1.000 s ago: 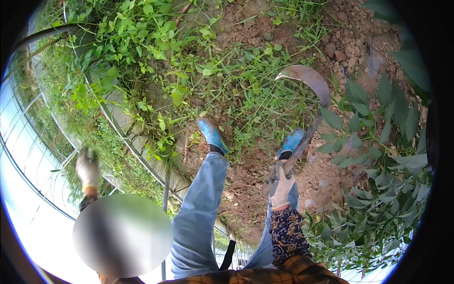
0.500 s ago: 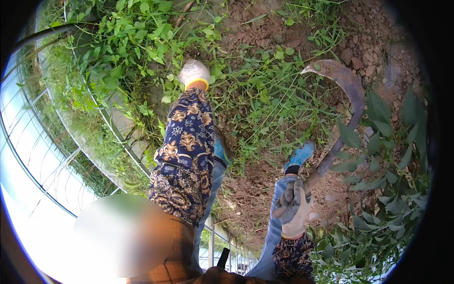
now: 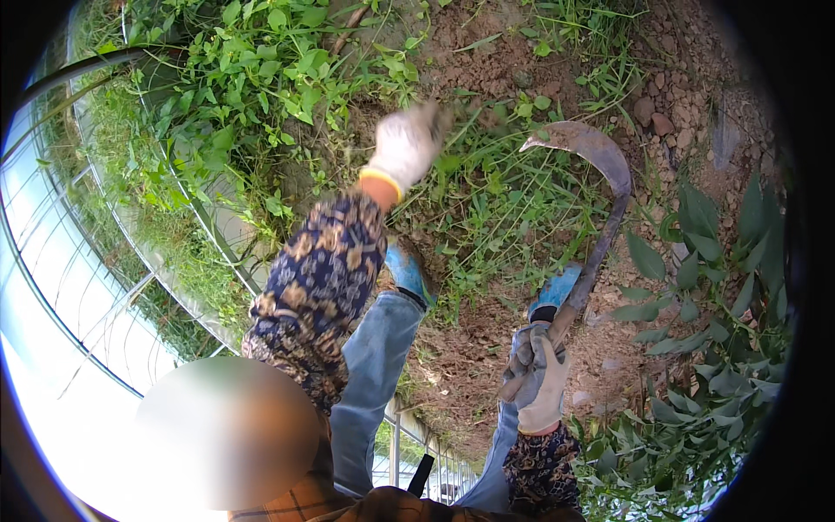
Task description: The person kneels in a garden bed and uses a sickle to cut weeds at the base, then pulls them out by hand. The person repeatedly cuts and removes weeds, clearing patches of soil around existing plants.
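My right hand (image 3: 537, 374), in a white glove with grey palm and fingers, grips the handle of a sickle (image 3: 619, 178). The sickle's dark curved blade arches over the weeds (image 3: 491, 183), its tip toward the left. My left hand (image 3: 410, 143), in a white glove with a yellow cuff, is over the ground among the weeds, left of the blade tip. Its fingers are smeared by motion, so whether anything is in them does not show. Patterned navy sleeves cover both forearms.
Dense leafy weeds (image 3: 287, 70) grow at the upper left, beside the curved frame (image 3: 204, 213) of a greenhouse. Broad-leaved plants (image 3: 722, 383) stand on the right. Bare reddish soil (image 3: 474, 348) lies between my blue shoes (image 3: 553, 287), with stones (image 3: 661, 123) at the upper right.
My left hand has moved right, away from the leafy clump at the left. The sickle's blade has swung left, while my right hand stays in nearly the same place.
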